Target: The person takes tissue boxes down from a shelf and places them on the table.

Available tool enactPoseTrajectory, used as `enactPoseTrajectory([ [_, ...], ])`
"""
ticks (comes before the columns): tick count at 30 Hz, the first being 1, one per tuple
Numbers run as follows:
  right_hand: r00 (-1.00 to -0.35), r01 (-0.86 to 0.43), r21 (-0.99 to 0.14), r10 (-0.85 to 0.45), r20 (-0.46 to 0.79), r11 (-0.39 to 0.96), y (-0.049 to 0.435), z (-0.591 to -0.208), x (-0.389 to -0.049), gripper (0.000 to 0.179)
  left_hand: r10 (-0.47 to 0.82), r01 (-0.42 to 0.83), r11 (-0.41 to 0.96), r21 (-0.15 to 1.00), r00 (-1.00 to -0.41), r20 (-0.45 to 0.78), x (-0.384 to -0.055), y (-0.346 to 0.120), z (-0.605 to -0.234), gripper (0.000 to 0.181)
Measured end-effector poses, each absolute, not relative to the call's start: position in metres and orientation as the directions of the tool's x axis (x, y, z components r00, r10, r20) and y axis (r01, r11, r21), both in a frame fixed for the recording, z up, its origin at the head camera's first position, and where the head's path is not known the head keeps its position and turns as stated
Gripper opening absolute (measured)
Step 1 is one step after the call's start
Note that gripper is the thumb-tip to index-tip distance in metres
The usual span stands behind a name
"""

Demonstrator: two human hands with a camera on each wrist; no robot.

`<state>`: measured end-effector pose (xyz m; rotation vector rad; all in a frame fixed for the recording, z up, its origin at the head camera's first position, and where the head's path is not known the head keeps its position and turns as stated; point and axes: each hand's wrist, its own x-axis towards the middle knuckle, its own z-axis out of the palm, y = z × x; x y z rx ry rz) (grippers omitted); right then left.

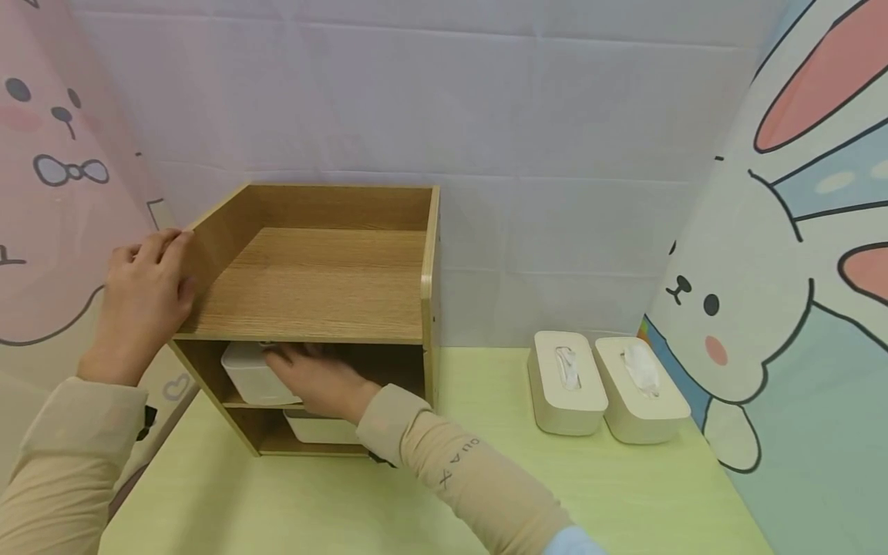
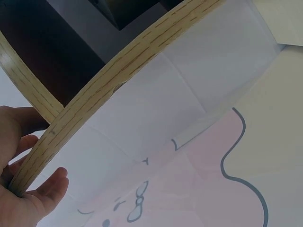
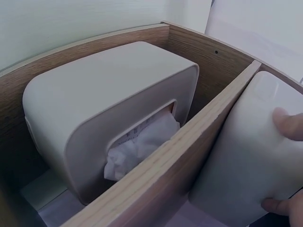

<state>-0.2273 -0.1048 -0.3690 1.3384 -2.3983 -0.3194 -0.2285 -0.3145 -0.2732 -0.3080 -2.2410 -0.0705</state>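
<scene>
On the left of the table stands a wooden shelf unit (image 1: 326, 289). My left hand (image 1: 147, 289) grips the top edge of its left side panel, with fingers on one side and thumb on the other in the left wrist view. My right hand (image 1: 322, 379) reaches into the middle compartment and holds a white tissue box (image 1: 248, 373) near its right end. In the right wrist view, two fingertips (image 3: 289, 125) press on this box, beside the dividing board (image 3: 184, 142). A second tissue box (image 3: 111, 80) lies in the lower compartment, tissue showing in its slot.
Two more white tissue boxes, one on the left (image 1: 565, 397) and one on the right (image 1: 641, 408), sit side by side on the pale green table (image 1: 499, 470). A white cloth backdrop (image 1: 555, 154) hangs behind, with cartoon-printed panels at both sides.
</scene>
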Motion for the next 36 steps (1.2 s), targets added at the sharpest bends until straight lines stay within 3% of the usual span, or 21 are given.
enactPoseTrajectory([
  [11,-0.466,-0.771,0.373,-0.857,0.222,0.516,-0.104,-0.368,-0.224,0.054,0.193,0.239,0.97,-0.051,-0.621,0.759,-0.225,-0.312,-0.271,0.051],
  [24,-0.449,-0.826,0.276,-0.869,0.206,0.492,-0.092,-0.365,-0.22,0.07,0.189,0.236,0.97,-0.05,-0.612,0.768,-0.227,-0.314,-0.272,0.052],
  [36,-0.391,-0.826,0.337,-0.89,0.237,0.452,-0.075,-0.367,-0.219,0.055,0.177,0.226,0.973,-0.041,-0.625,0.76,-0.228,-0.314,-0.271,0.052],
])
